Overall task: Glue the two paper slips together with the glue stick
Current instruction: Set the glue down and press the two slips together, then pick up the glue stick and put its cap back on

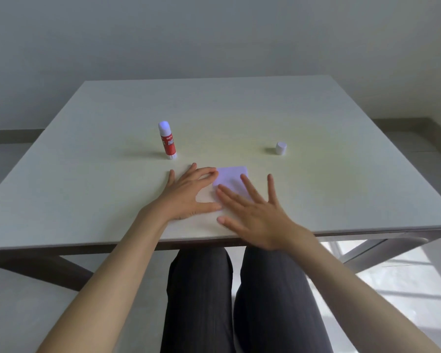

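Observation:
A pale lilac paper slip (231, 177) lies flat on the white table (316, 118), near its front edge. I cannot tell whether a second slip lies under it. My left hand (189, 193) rests on the table at the slip's left edge, fingertips and thumb touching it. My right hand (255, 210) is spread flat, its fingers lying over the slip's near right part. A red glue stick (168, 141) stands upright and uncapped behind my left hand. Its white cap (281, 148) stands apart at the right.
The table's front edge runs just below my wrists. My knees in dark trousers (229, 296) are under it. A grey wall stands behind the table, and floor shows at both sides.

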A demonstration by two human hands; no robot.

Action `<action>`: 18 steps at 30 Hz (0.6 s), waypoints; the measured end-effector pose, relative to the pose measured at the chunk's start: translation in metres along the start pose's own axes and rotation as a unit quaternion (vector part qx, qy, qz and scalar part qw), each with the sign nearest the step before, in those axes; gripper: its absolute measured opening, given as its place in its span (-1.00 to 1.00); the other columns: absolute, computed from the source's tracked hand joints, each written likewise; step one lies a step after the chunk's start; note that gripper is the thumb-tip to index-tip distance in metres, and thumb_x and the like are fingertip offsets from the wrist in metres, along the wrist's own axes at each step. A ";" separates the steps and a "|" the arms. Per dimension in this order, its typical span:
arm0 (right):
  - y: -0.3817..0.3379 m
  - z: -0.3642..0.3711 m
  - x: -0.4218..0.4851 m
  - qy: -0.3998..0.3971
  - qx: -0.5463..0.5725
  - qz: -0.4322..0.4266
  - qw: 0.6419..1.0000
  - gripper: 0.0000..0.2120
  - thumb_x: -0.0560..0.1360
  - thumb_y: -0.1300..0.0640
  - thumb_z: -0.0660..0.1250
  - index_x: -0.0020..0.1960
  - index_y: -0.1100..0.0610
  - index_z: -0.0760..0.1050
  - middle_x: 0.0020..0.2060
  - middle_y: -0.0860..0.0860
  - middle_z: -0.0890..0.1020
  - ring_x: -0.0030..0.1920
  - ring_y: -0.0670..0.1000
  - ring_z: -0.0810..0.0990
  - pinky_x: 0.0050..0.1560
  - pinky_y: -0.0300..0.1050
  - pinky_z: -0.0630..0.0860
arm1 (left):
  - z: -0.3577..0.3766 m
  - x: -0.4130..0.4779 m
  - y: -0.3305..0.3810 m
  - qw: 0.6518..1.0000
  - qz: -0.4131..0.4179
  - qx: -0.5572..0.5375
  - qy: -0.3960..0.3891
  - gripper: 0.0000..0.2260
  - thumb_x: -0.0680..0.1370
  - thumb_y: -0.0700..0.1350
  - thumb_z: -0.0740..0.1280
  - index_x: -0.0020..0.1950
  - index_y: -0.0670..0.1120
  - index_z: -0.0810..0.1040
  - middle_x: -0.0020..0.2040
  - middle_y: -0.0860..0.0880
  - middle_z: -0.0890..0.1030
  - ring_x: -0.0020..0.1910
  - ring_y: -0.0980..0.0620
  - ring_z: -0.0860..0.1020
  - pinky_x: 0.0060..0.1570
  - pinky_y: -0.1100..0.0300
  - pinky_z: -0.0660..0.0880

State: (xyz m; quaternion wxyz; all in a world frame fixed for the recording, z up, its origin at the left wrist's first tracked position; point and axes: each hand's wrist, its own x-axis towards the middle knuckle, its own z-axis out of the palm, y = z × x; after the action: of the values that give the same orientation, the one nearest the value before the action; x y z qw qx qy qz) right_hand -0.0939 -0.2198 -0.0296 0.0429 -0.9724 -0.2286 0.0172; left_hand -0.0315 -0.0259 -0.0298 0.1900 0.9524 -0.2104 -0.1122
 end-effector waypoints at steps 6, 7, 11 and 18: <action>-0.005 -0.001 -0.003 0.020 0.003 0.029 0.999 -0.20 0.37 -0.43 -0.34 0.52 -0.08 -0.19 0.54 -0.20 -0.08 0.52 0.04 -0.30 0.33 0.26 -0.56 | -0.001 0.000 0.002 1.000 -0.002 0.002 -0.005 -0.29 0.45 0.25 0.27 0.52 0.14 0.06 0.53 0.26 0.04 0.54 0.07 -0.17 0.42 -0.20 -0.28; -0.011 0.003 -0.007 0.018 0.009 0.011 1.000 -0.17 0.35 -0.46 -0.36 0.52 -0.09 -0.18 0.53 -0.21 -0.07 0.52 0.02 -0.30 0.31 0.23 -0.59 | -0.001 -0.001 0.002 1.000 -0.003 0.003 -0.006 -0.29 0.45 0.25 0.27 0.52 0.14 0.05 0.53 0.26 0.04 0.54 0.07 -0.18 0.42 -0.20 -0.28; 0.008 0.001 -0.006 0.030 -0.007 0.041 0.999 -0.26 0.35 -0.41 -0.40 0.49 -0.22 -0.22 0.51 -0.29 -0.08 0.53 0.06 -0.25 0.31 0.27 -0.54 | -0.001 -0.001 0.001 1.000 -0.004 0.001 -0.008 -0.28 0.45 0.26 0.27 0.52 0.13 0.05 0.53 0.26 0.04 0.54 0.07 -0.18 0.41 -0.20 -0.29; 0.000 0.007 0.014 0.039 -0.006 0.045 0.998 -0.12 0.29 -0.48 -0.52 0.51 -0.11 -0.18 0.53 -0.21 -0.04 0.53 0.08 -0.25 0.21 0.18 -0.68 | -0.001 -0.003 0.001 1.000 -0.001 0.000 -0.005 -0.28 0.44 0.27 0.26 0.52 0.14 0.04 0.54 0.25 0.02 0.54 0.07 -0.20 0.41 -0.19 -0.31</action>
State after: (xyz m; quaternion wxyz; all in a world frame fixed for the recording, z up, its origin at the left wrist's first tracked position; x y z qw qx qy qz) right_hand -0.0811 -0.2130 -0.0371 0.0448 -0.9820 -0.1824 -0.0205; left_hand -0.0339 -0.0255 -0.0283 0.1892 0.9520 -0.2102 -0.1170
